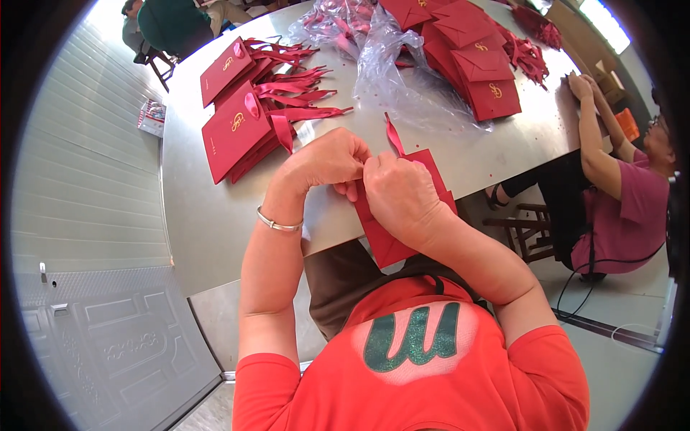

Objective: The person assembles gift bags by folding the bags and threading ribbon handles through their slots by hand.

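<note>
A red paper gift bag (392,248) lies at the table's near edge in front of me, its lower end reaching over my lap. My right hand (399,190) is closed over the bag's upper part, fingers curled on it. Against its fingertips, at the bag's left side, my left hand (330,159) is bent in a pinch; what lies between its fingers is hidden. A dark pink ribbon (393,135) sticks up from the bag just beyond my right hand.
Stacked red bags (241,136) with ribbon handles lie at the left of the metal table (198,215). Crumpled clear plastic (392,72) and more red bags (492,97) lie farther off. A seated person (625,187) works at the right; another person (172,29) sits at the far left.
</note>
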`<action>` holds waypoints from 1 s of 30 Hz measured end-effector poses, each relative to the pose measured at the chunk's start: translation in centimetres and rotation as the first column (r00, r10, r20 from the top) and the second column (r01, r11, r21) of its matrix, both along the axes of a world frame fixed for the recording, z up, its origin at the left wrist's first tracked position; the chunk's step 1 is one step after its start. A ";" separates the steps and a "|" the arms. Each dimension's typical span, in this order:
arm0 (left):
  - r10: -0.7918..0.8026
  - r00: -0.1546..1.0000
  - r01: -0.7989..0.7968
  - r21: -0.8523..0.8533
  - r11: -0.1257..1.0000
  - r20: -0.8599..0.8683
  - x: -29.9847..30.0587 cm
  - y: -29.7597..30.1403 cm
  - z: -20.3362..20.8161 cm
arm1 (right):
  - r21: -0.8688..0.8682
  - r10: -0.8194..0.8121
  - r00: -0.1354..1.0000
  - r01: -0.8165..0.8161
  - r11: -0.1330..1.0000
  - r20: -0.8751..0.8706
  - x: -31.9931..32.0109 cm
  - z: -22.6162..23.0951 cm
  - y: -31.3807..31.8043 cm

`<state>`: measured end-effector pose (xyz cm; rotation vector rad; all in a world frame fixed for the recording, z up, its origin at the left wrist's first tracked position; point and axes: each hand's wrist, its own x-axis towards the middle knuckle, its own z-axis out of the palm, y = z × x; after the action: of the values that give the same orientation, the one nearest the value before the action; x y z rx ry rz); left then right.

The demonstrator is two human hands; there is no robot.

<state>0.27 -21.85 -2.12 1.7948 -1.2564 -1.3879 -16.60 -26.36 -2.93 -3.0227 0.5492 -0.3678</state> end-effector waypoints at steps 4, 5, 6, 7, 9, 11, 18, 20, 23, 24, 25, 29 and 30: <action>-0.034 0.999 0.035 -0.041 0.999 0.013 0.1 0.0 -0.4 | 0.056 0.005 1.000 -0.005 0.998 0.002 0.6 -0.1 0.0; -0.026 0.999 0.027 -0.032 0.999 0.026 0.2 0.0 -0.4 | 0.059 -0.004 1.000 0.004 0.998 -0.006 0.8 -0.3 0.0; -0.018 0.999 0.019 -0.022 1.000 0.040 0.3 0.0 -0.5 | 0.057 -0.005 1.000 0.005 0.998 -0.006 0.8 -0.5 -0.5; -0.019 0.999 0.020 -0.024 1.000 0.040 0.3 0.1 -0.4 | 0.171 0.001 0.999 -0.010 0.985 0.052 0.7 -0.8 -1.2; 0.029 0.998 -0.031 -0.032 0.999 -0.050 0.3 0.2 -0.3 | 0.284 0.003 0.994 -0.034 0.958 0.109 0.6 -1.1 -2.1; 0.012 1.000 -0.012 -0.034 0.999 -0.024 0.1 0.1 -0.1 | 0.405 -0.054 0.982 -0.024 0.914 0.180 0.5 -1.1 -2.4; 0.065 0.996 -0.067 -0.029 0.997 -0.061 -0.5 -0.1 -0.3 | 0.424 0.039 0.977 -0.128 0.897 0.211 -0.6 -0.4 -4.2; 0.067 0.997 -0.068 -0.029 0.997 -0.027 -0.4 -0.2 -0.4 | 0.517 0.198 0.971 -0.238 0.823 0.131 -0.9 0.8 -5.9; 0.068 0.998 -0.068 -0.037 0.997 0.013 -0.6 -0.3 -0.4 | 0.844 0.335 0.942 -0.152 0.515 -0.035 -0.9 3.9 -8.2; 0.081 0.996 -0.080 -0.031 0.996 0.030 -0.5 -0.3 -0.3 | 0.953 0.361 0.928 -0.027 0.303 -0.089 -0.7 4.8 -8.9; 0.095 0.994 -0.094 -0.026 0.995 0.047 -0.6 -0.4 -0.2 | 0.954 0.352 0.932 -0.026 0.298 -0.085 -0.6 5.0 -9.6; 0.056 0.998 -0.055 -0.037 0.998 0.018 -0.7 -0.5 -0.2 | 0.960 0.347 0.936 -0.155 0.232 0.067 -0.4 5.2 -11.2; 0.050 0.999 -0.049 -0.037 0.998 0.020 -0.8 -0.5 -0.2 | 0.953 0.355 0.933 -0.162 0.257 0.063 -0.2 5.4 -11.2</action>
<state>-0.50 -22.33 -2.31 1.8079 -1.2314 -1.3141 -16.84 -37.59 2.45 -1.8454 0.1192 0.2197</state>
